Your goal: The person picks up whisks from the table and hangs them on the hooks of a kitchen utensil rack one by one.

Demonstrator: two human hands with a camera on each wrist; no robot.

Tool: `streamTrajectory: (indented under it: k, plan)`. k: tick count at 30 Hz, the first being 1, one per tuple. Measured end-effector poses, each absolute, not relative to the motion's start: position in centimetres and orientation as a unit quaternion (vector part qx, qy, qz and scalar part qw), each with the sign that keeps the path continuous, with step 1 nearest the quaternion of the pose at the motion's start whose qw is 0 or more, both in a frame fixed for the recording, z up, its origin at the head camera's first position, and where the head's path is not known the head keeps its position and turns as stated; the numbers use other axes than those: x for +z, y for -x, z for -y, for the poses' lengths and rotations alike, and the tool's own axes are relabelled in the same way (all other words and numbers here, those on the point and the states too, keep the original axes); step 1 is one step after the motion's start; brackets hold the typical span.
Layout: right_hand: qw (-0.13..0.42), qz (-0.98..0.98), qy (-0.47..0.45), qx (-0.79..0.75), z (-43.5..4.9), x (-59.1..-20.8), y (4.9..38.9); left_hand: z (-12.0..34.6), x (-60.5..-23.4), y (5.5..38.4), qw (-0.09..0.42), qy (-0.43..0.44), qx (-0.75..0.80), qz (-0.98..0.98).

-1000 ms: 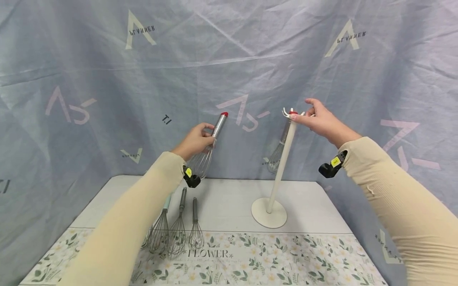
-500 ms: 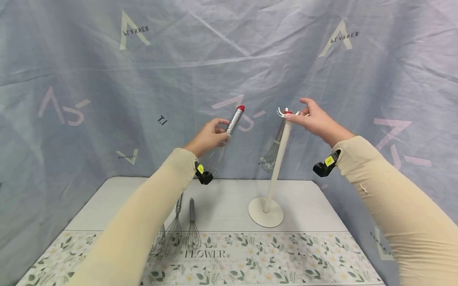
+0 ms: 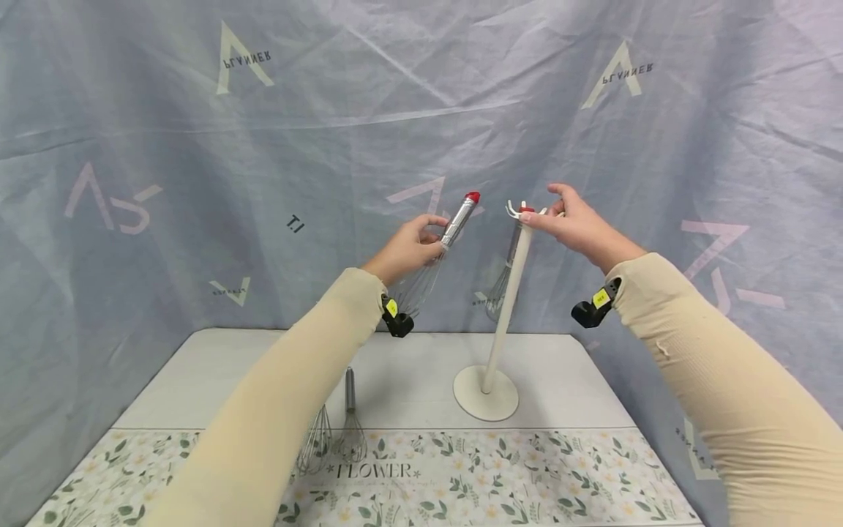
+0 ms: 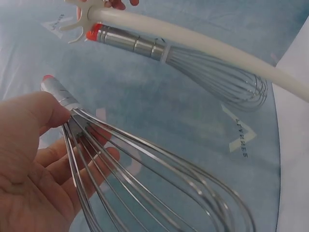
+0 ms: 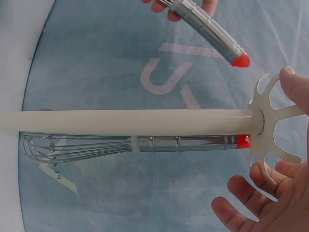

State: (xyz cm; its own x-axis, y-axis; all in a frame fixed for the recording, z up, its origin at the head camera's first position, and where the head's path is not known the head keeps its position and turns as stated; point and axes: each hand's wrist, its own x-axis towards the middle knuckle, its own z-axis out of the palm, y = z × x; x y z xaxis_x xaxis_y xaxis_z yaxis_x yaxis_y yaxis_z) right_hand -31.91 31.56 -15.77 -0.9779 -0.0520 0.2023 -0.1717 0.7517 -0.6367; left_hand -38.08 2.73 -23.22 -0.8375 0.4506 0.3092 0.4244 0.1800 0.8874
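My left hand (image 3: 410, 249) grips a balloon whisk (image 3: 460, 221) near where its wires meet the metal handle. The red handle tip points up and right, towards the white stand (image 3: 507, 315). In the left wrist view the thumb lies on the whisk's neck, with fingers behind the wires. My right hand (image 3: 578, 228) holds the hooked top (image 5: 264, 113) of the stand, thumb on one hook and a finger on another. A second red-tipped whisk (image 5: 190, 143) hangs from the hooks beside the pole. The whisk held on the left is apart from the stand.
A small whisk (image 3: 350, 395) lies on the white table (image 3: 415, 373); another whisk (image 3: 317, 443) beside it is partly hidden by the left sleeve. The stand's round base (image 3: 486, 406) sits right of centre. Behind the table hangs a blue-grey cloth (image 3: 329, 146).
My left hand has carried the whisk right and slightly up, closer to the stand's top. The right hand keeps its hold on the hooks. The left sleeve now covers more of the whisks lying down.
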Motion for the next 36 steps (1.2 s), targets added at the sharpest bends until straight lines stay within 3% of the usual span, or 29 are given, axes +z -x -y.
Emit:
streamTrajectory:
  k: [36]
  plan:
    - [0.095,0.929,-0.059,0.353,-31.3,-15.8,31.6,-5.3,-22.0,38.3,0.02,-0.345,0.486,-0.802]
